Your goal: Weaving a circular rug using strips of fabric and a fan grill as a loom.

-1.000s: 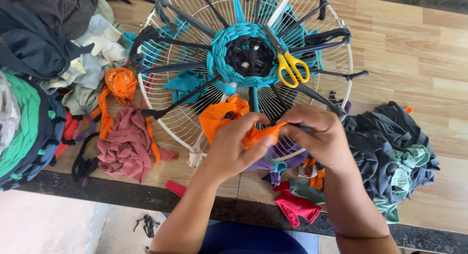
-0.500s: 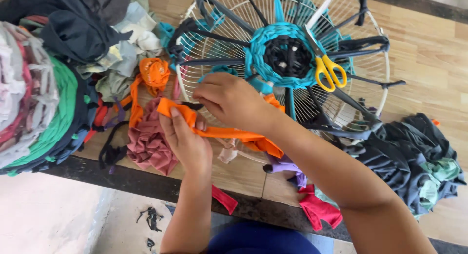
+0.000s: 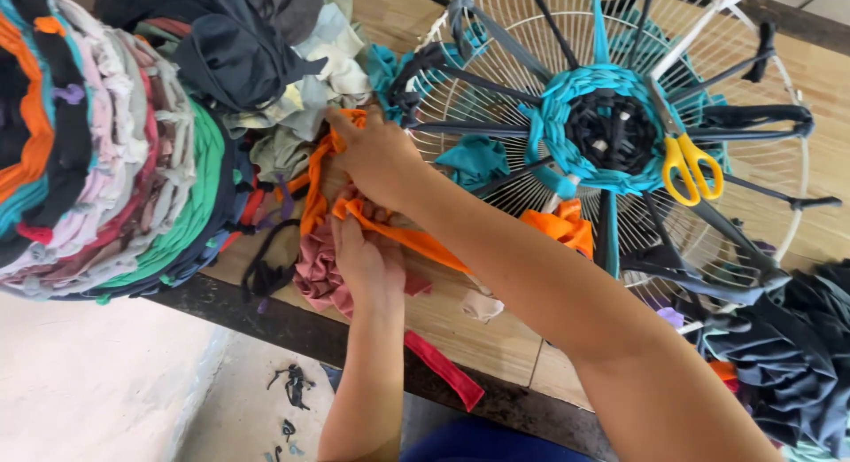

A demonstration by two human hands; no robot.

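Note:
My right hand (image 3: 379,157) reaches across to the left and pinches an orange fabric strip (image 3: 416,240) near its bunched end. Below it, my left hand (image 3: 365,260) grips the same strip over a dusty-pink cloth (image 3: 312,269). The strip runs right toward an orange bunch (image 3: 558,227) at the edge of a white wire fan guard (image 3: 496,63). Dark fabric spokes cross the guard, and a teal woven ring (image 3: 567,116) circles its hub. Yellow-handled scissors (image 3: 691,165) lie on the guard.
A round stack of multicoloured woven mats (image 3: 97,161) sits at the left. Loose dark and pale rags (image 3: 266,54) are heaped behind my hands, and dark rags (image 3: 788,356) at the right. A red strip (image 3: 443,373) hangs over the wooden table edge (image 3: 266,307).
My view has swung left. Both hands moved left from the fan guard's front toward the rag pile, drawing the orange strip out longer between them.

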